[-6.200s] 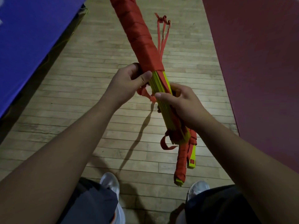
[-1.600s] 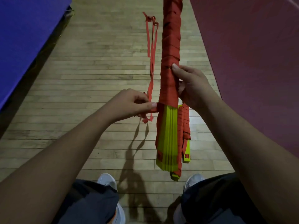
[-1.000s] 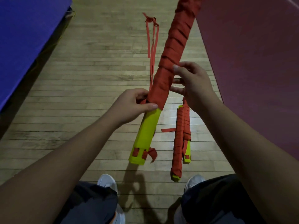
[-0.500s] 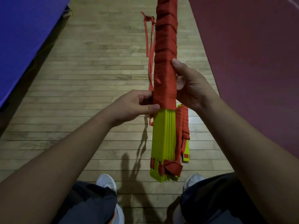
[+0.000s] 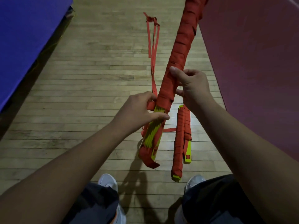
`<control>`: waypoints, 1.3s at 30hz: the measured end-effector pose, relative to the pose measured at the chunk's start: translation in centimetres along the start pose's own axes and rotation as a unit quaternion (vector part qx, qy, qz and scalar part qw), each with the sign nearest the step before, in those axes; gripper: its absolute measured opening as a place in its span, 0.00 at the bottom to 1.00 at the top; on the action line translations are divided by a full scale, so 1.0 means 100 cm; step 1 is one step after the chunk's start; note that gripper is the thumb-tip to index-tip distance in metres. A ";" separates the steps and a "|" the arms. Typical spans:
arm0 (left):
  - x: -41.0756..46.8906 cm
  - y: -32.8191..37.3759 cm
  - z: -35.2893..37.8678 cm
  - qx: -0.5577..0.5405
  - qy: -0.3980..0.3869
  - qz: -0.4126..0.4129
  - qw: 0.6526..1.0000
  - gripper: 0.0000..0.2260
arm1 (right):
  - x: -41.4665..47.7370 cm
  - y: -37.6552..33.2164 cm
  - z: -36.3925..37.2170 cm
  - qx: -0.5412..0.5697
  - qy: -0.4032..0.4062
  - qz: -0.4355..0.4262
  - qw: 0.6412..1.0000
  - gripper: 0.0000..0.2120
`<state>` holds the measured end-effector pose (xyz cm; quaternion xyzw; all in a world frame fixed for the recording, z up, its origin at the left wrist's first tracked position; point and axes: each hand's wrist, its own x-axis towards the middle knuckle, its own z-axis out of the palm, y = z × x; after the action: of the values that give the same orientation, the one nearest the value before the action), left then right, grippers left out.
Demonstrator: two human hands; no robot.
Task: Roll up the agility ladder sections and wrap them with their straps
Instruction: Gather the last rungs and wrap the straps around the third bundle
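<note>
centrally, my left hand [image 5: 141, 111] pinches the red strap [image 5: 150, 107] against the yellow rungs [image 5: 151, 133]; my right hand [image 5: 193, 86] curls round the wrapped bundle [image 5: 182, 46].

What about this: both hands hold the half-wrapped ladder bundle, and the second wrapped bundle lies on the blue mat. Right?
No. In the head view the second wrapped bundle lies on the wooden floor; left hand and right hand do hold the half-wrapped ladder bundle.
</note>
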<state>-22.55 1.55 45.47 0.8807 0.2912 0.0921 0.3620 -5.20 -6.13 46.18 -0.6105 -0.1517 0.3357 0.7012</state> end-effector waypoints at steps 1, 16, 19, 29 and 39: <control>0.000 0.001 0.002 -0.003 0.006 0.002 1.000 0.25 | -0.001 0.001 0.002 0.003 0.004 0.004 1.000 0.15; 0.009 -0.016 -0.020 -0.351 -0.163 0.058 0.920 0.20 | 0.001 -0.008 -0.009 0.289 -0.231 0.131 0.920 0.23; 0.009 -0.016 -0.020 -0.369 -0.205 0.061 0.904 0.23 | -0.002 -0.007 -0.010 0.304 -0.288 0.144 0.897 0.29; 0.008 -0.015 -0.013 -0.048 -0.094 0.030 0.994 0.06 | -0.006 -0.013 -0.013 0.025 -0.150 0.023 0.988 0.12; -0.004 0.004 0.013 0.014 0.011 0.028 0.999 0.31 | -0.002 0.000 0.000 -0.117 -0.043 -0.017 0.992 0.36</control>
<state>-22.27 0.33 44.87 0.8924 0.2718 0.1073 0.3439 -5.37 -6.26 46.21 -0.6704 -0.2303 0.3293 0.6238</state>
